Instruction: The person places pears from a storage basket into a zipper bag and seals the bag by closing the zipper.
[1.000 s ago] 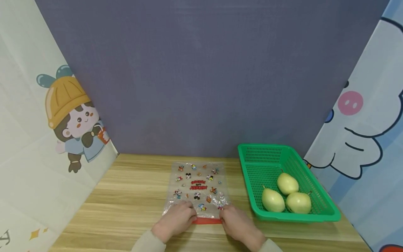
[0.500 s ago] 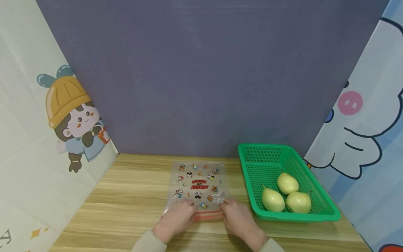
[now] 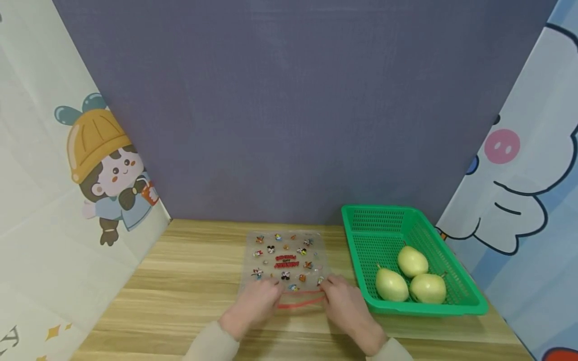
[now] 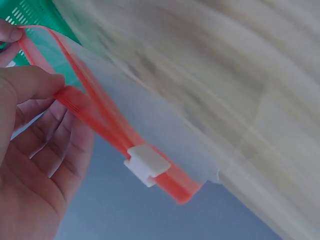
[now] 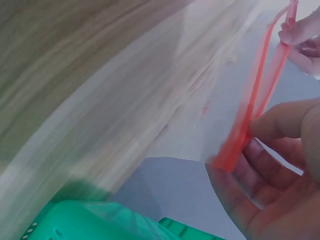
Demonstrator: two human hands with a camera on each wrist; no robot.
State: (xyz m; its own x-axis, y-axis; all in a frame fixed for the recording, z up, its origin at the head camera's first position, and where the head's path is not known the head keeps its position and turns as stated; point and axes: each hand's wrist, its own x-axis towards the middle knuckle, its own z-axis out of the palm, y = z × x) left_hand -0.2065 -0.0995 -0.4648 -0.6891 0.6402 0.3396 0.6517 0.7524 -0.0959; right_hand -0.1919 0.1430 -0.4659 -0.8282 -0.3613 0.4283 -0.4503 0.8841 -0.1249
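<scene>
A clear zipper bag (image 3: 289, 258) with cartoon prints lies on the table, its red-edged mouth facing the person. Between thumb and fingers my left hand (image 3: 258, 301) pinches one lip of the red zip strip (image 4: 95, 117). A white slider (image 4: 148, 162) sits on that strip near its end. My right hand (image 3: 345, 306) pinches the same strip towards its other end, as the right wrist view shows. The two red edges stand apart between the hands, so the mouth gapes. In the head view the fingertips are partly hidden behind the hands.
To the right stands a green basket (image 3: 354, 255), close beside the right hand. It holds three pale yellow pears, one a pear (image 3: 391, 285) near the left wall. The wooden table (image 3: 180, 281) meets a dark grey backdrop (image 3: 280, 125) behind the bag.
Both hands have lifted the bag's near edge and shifted slightly away from the person. The red edges, together a second ago, have spread apart. The basket and pears stay put.
</scene>
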